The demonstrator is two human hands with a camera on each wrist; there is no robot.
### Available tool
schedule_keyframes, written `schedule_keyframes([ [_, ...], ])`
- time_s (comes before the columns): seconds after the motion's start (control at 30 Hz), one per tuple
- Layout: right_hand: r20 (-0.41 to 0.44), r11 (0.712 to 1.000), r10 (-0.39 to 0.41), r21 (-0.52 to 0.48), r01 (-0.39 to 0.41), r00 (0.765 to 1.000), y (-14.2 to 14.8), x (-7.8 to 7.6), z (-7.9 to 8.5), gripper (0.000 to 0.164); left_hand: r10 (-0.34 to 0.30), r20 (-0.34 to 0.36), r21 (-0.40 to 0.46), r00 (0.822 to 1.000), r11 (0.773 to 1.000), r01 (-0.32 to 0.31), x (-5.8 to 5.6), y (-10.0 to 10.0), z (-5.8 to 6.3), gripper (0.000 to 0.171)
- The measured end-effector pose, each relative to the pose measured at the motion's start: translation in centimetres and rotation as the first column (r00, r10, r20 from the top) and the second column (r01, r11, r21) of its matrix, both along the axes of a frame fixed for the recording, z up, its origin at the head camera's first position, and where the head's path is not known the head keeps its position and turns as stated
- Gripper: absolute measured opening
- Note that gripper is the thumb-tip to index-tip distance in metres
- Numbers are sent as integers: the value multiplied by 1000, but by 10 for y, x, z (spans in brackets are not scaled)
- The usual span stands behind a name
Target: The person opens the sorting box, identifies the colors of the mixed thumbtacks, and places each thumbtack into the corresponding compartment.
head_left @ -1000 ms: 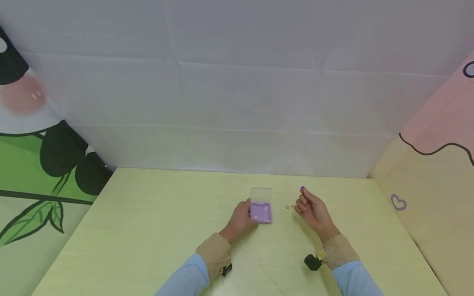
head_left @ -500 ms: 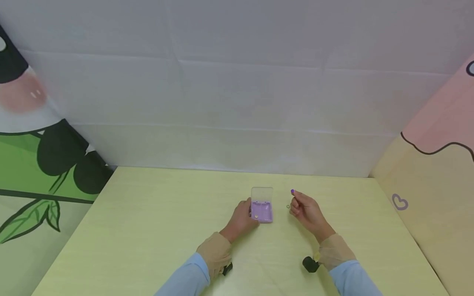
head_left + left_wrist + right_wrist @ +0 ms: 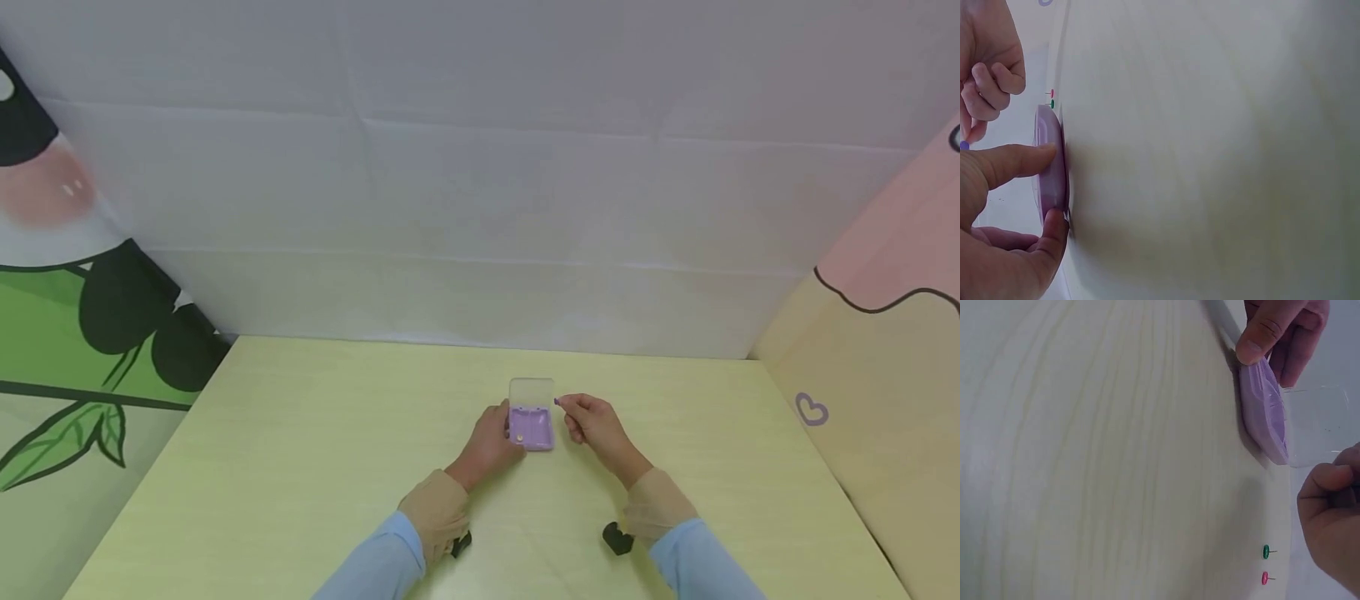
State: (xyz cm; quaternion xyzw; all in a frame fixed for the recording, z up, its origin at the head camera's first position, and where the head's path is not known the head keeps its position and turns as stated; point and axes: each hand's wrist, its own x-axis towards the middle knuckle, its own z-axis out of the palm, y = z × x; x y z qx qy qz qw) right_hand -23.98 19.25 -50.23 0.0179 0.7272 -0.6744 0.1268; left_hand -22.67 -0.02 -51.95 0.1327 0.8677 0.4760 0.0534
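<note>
A small purple case [image 3: 532, 428] lies on the table with its clear lid [image 3: 531, 390] raised at the far side. My left hand [image 3: 491, 442] grips its left side; in the left wrist view, thumb and fingers hold the edge of the case [image 3: 1052, 178]. One tiny yellowish piece [image 3: 520, 438] sits in the near left part of the case. Just right of the lid, my right hand [image 3: 597, 425] pinches a small purple piece [image 3: 557, 402] between thumb and forefinger. Most of that piece is hidden by the fingertips.
In the right wrist view, a green thumbtack [image 3: 1266, 551] and a pink thumbtack [image 3: 1264, 578] rest on the pale table [image 3: 337, 433], right of the case. A white wall [image 3: 480, 208] closes off the back. Black wrist-worn devices [image 3: 618, 539] hang beneath the forearms.
My right hand has moved left with the purple piece, from above the thumbtacks to beside the raised lid. The left hand and the case have stayed in place.
</note>
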Motion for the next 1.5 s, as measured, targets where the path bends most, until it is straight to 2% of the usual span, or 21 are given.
schedule_keyframes([
  [0.1, -31, 992, 7, 124, -3, 999, -9, 1, -3, 36, -3, -12, 1, 1000, 1000, 3, 2, -2, -1, 60],
  [0.2, -63, 969, 1, 248, 15, 998, -19, 3, -6, 31, -9, -6, -18, 1000, 1000, 9, 5, -3, -1, 60],
  [0.33, -124, 905, 19, 425, 36, 992, -30, 4, -10, 24, -17, -3, -50, 1000, 999, 17, 9, -6, -1, 64],
  [0.43, -151, 862, 46, 505, 37, 987, -36, 5, -14, 22, -24, -23, -53, 999, 998, 23, 11, -8, 0, 61],
  [0.57, -164, 830, 69, 556, 34, 984, -42, 7, -19, 21, -40, -37, -45, 998, 998, 39, 14, -10, -2, 54],
  [0.8, -240, 776, 139, 629, 45, 961, -52, 17, -21, 18, -66, -66, -65, 996, 996, 62, 19, -13, -5, 62],
  [1.1, -267, 703, 228, 711, 32, 937, -63, 24, -21, 14, -80, -36, -67, 996, 995, 77, 25, -17, -7, 67],
  [1.23, -273, 669, 260, 743, 31, 926, -66, 25, -18, 13, -73, -44, -74, 996, 995, 69, 26, -18, -7, 63],
  [1.3, -272, 661, 268, 750, 29, 924, -67, 25, -17, 13, -72, -50, -78, 996, 995, 68, 26, -18, -6, 61],
  [1.5, -270, 644, 282, 765, 27, 921, -71, 25, -15, 10, -79, -44, -79, 996, 994, 76, 27, -20, -5, 69],
])
